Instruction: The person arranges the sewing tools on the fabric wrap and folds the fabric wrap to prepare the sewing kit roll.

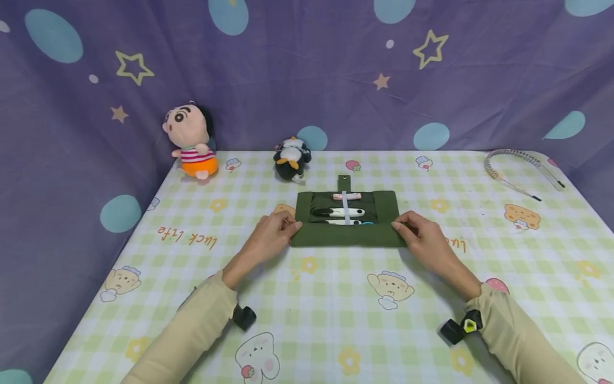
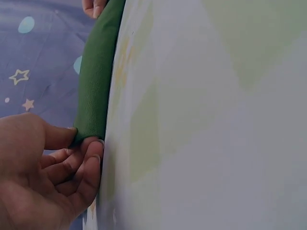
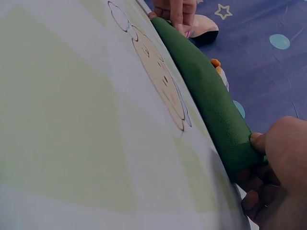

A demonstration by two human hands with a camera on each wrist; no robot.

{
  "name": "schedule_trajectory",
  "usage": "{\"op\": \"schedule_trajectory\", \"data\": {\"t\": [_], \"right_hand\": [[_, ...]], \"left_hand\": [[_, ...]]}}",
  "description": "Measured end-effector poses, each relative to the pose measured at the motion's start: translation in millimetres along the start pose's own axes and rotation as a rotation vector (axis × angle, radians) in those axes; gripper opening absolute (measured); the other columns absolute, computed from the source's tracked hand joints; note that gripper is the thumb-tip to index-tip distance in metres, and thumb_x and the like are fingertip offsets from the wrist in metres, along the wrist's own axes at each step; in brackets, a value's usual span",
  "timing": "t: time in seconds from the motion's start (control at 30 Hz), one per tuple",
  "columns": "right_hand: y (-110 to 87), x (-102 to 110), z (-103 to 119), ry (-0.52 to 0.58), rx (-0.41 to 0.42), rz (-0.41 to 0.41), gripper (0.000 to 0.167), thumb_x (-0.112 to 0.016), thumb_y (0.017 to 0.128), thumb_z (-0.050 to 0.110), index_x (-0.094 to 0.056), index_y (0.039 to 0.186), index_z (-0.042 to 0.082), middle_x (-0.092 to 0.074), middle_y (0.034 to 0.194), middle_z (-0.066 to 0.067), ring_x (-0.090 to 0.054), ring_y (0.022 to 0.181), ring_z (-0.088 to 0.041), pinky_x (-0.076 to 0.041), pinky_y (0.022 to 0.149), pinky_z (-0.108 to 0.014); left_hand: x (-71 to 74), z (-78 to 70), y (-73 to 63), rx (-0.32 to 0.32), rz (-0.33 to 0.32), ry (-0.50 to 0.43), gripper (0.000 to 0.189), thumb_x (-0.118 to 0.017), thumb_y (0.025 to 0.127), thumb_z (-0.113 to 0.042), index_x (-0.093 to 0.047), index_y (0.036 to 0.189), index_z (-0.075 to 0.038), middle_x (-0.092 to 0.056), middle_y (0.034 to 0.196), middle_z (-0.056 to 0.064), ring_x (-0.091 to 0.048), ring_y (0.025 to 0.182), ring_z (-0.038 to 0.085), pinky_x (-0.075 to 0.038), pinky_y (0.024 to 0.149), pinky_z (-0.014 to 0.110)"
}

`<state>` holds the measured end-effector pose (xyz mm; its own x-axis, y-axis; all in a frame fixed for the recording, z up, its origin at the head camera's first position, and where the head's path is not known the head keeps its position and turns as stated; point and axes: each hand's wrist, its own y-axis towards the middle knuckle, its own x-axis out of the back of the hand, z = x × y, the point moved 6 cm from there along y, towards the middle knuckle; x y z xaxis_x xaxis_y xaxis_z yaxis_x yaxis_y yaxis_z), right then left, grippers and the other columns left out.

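A dark green fabric tool pouch (image 1: 345,236) lies unrolled on the table, its near edge folded up over part of the inside. Under a pale elastic band (image 1: 345,205) sit a pinkish-white tool (image 1: 352,197) and a white-and-black tool (image 1: 342,212); another, partly hidden by the fold, shows below them. My left hand (image 1: 274,230) pinches the left end of the fold between thumb and fingers. At the right end, my right hand (image 1: 422,233) pinches it likewise. Both wrist views show the green fold (image 2: 96,76) between thumb and fingers. A strap (image 1: 344,183) with a snap points away at the far side.
Behind the pouch lies a penguin plush (image 1: 291,159), with a doll (image 1: 192,141) in an orange bottom at the back left corner. A headband (image 1: 515,165) lies at the back right. A checkered cloth (image 1: 307,320) covers the table; a purple curtain (image 1: 297,69) hangs behind.
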<state>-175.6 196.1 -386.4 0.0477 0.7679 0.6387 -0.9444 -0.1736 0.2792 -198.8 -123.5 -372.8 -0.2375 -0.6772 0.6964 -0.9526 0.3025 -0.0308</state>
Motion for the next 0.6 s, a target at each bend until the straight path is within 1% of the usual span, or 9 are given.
{"op": "schedule_trajectory", "data": {"t": [0.27,0.6], "right_hand": [[3.0,-1.9,-2.7,-0.028,0.019,0.010,0.009,-0.065,0.104,0.012,-0.071,0.103,0.006,-0.068,0.082,-0.001,-0.053,0.067,-0.016,-0.042,0.062,-0.029],[3.7,-2.3,-5.3,-0.032,0.010,0.027,0.009,-0.065,0.104,0.012,-0.071,0.103,0.006,-0.068,0.084,-0.002,-0.054,0.069,-0.017,-0.043,0.064,-0.030]], "left_hand": [[-1.2,0.0,2.7,0.017,-0.017,0.054,0.019,-0.060,0.107,-0.021,-0.066,0.094,-0.008,-0.062,0.066,0.001,-0.057,0.054,0.018,-0.040,0.055,0.033],[-1.8,-0.7,3.5,0.014,-0.035,0.046,0.018,-0.061,0.106,-0.019,-0.066,0.094,-0.007,-0.061,0.066,0.001,-0.054,0.053,0.018,-0.039,0.056,0.033]]}}
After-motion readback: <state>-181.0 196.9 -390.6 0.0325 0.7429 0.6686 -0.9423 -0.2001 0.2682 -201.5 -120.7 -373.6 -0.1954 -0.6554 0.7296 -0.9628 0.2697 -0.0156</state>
